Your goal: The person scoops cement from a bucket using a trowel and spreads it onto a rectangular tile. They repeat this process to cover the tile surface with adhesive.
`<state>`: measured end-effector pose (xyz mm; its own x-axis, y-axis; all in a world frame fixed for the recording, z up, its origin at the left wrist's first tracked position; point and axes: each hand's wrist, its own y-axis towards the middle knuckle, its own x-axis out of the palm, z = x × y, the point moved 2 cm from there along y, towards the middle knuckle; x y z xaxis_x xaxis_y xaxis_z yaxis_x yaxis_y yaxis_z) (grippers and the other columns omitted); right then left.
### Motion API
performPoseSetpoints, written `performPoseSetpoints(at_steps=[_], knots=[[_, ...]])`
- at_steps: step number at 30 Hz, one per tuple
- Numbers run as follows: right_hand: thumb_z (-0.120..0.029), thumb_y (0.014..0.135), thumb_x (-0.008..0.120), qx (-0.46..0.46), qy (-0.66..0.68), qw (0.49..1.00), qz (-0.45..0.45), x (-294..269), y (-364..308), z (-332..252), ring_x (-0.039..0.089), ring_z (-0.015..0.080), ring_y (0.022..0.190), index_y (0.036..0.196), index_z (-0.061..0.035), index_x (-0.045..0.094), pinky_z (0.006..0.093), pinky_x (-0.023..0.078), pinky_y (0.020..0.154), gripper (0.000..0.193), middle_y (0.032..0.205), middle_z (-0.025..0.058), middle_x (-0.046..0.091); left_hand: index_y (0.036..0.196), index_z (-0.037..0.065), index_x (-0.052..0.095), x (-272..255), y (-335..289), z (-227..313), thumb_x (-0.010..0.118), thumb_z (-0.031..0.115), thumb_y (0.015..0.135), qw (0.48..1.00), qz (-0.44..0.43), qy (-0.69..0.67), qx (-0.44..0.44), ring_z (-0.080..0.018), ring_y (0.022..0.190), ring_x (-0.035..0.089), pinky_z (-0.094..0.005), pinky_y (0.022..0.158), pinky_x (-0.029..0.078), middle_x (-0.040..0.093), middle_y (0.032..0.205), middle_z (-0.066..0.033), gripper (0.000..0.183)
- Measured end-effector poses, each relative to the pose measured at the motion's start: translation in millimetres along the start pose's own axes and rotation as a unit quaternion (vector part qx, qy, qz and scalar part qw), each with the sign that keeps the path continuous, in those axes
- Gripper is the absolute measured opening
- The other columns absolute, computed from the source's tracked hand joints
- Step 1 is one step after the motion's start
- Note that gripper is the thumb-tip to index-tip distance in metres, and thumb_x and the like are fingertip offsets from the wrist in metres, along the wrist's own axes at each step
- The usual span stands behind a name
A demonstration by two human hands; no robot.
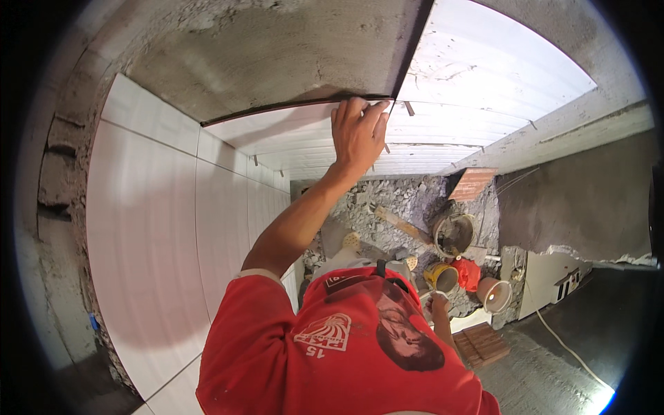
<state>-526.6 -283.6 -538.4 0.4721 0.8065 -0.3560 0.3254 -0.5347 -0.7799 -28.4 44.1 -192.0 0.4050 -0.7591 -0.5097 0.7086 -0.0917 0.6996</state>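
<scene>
My left hand [360,135] reaches up to the top edge of the white wall tiles [297,135], where a dark gap meets the bare grey wall [277,62]. Its fingers are bent and pinched together at the corner of a large white tile [484,59]; anything between them is too small to make out. A small brown spacer [409,108] sticks out of a joint just right of the fingertips. Low at my right side, my right hand [437,303] is curled closed beside a yellow bucket [443,277]. What it holds, if anything, is hidden.
Rubble [353,200] covers the floor, with a wooden strip [401,223] on it. A large round bucket [454,235], a red bag [468,274] and a pale bucket [494,295] stand at right. Brown tiles [482,344] lie nearby. Tiled wall [145,242] rises on my left.
</scene>
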Motion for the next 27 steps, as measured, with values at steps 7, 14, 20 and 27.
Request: performPoseSetpoints(at_steps=[7,14,20,27], knots=[[-0.024,0.097,0.064,-0.026,0.079,0.996,-0.015,16.1,-24.4,-13.2,0.055,0.0125,0.052,0.083,-0.0104,0.058,0.0296,0.048,0.046,0.021,0.067,0.0002,0.057,0.098,0.014,0.075,15.1,-116.4,-20.3,0.072,0.014,0.087,0.984,-0.178,-0.032,0.003,-0.0297,0.088,0.056,-0.044,0.08,0.041,0.063,0.09,-0.0051,0.012],[-0.023,0.097,0.064,-0.006,0.109,0.994,0.021,30.5,-37.5,27.3,0.054,0.0108,0.051,0.082,-0.0084,0.059,0.0272,0.044,0.044,0.022,0.067,0.0006,0.056,0.1,0.01,0.08,10.7,-271.0,-100.7,0.058,0.049,0.095,0.826,-0.521,0.077,-0.198,-0.0434,0.098,0.068,-0.0545,0.089,0.051,0.075,0.101,-0.0172,0.045],[-0.022,0.097,0.064,0.012,0.087,0.996,-0.012,33.2,-24.7,96.9,0.061,0.0153,0.059,0.096,-0.0049,0.067,0.0301,0.049,0.051,0.017,0.074,0.0032,0.063,0.109,0.01,0.077,-13.6,-357.0,-135.5,0.042,0.052,0.102,0.645,-0.723,0.134,-0.208,-0.0427,0.105,0.069,-0.0527,0.093,0.052,0.073,0.109,-0.0233,0.055],[-0.025,0.092,0.067,-0.094,-0.107,0.989,0.037,19.3,6.5,101.6,0.061,0.0165,0.061,0.088,-0.0091,0.066,0.0303,0.049,0.049,0.016,0.074,0.0041,0.063,0.113,0.008,0.079,4.0,-356.7,-135.3,0.064,0.034,0.092,0.516,-0.846,-0.112,-0.069,-0.0285,0.108,0.072,-0.0381,0.099,0.054,0.076,0.116,-0.013,0.037]])
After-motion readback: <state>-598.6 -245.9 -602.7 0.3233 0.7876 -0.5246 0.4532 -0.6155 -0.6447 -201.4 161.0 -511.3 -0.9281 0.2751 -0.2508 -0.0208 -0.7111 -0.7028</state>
